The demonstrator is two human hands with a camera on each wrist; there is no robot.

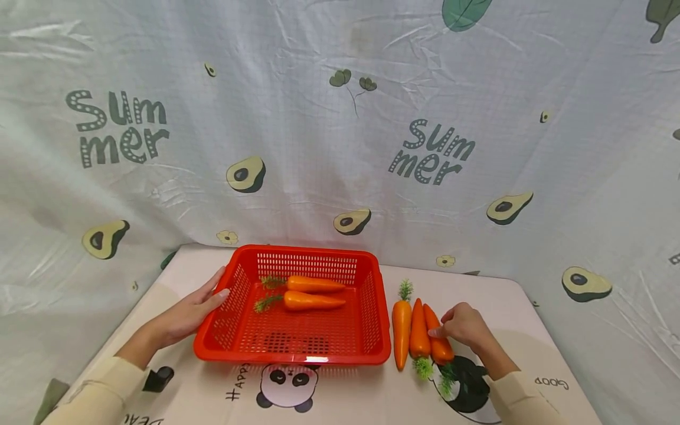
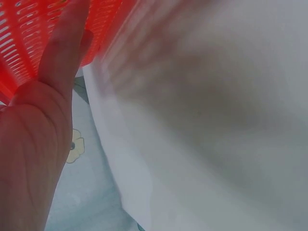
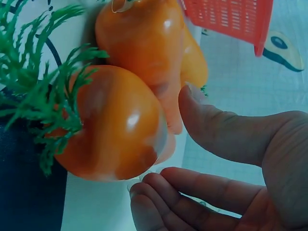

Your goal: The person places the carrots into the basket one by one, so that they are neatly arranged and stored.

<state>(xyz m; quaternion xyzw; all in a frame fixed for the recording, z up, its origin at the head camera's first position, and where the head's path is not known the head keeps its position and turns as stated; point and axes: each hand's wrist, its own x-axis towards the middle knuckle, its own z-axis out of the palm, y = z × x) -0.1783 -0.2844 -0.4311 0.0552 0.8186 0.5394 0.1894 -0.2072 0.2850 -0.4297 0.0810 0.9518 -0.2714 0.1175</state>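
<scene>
A red plastic basket [image 1: 291,358] stands on the table with two orange carrots, one carrot [image 1: 314,301] nearer me than the other carrot [image 1: 316,284]; their green tops point left. My left hand [image 1: 188,313] holds the basket's left side, thumb over the rim and fingers along the outer wall. Right of the basket three carrots lie side by side: a carrot [image 1: 402,333] with its top pointing away, a middle carrot [image 1: 419,333], and a rightmost carrot [image 1: 442,349] with its top towards me. My right hand [image 1: 467,327] pinches the rightmost carrot near its tapered end, between thumb and fingers.
The pale tabletop [image 1: 212,392] carries panda drawings and lettering. Behind it hangs a patterned curtain [image 1: 297,141] with avocados and words, closing in the back and sides. In the left wrist view, the table's edge runs beside the basket.
</scene>
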